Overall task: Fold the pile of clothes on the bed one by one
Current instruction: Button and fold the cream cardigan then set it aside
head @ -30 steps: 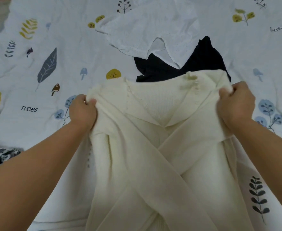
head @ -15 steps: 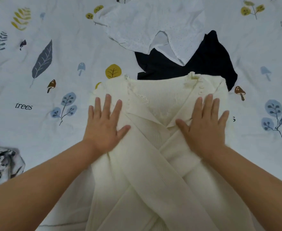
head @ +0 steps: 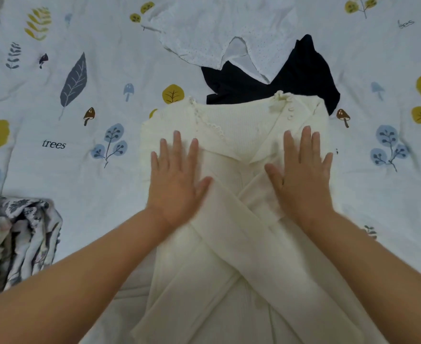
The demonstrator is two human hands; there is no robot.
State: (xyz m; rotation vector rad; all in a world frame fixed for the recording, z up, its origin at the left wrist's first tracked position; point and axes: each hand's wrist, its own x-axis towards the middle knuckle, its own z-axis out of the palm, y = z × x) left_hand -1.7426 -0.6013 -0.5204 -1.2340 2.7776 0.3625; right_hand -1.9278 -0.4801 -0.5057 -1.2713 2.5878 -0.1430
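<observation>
both hands, left hand (head: 177,184) and right hand (head: 303,180), lay flat on the cream cardigan (head: 229,244) on the bed (head: 80,170), fingers spread, sleeves crossed over its front.

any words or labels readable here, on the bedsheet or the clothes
"trees": printed in dark letters on the bedsheet, left of the cream cardigan.
"ees": part of a word printed on the bedsheet at upper right; its first letters are lost in a crease, probably "trees" again.
A dark mark on the sheet by the cardigan's right edge is mostly covered and unreadable.
No readable label shows on any garment.
</observation>
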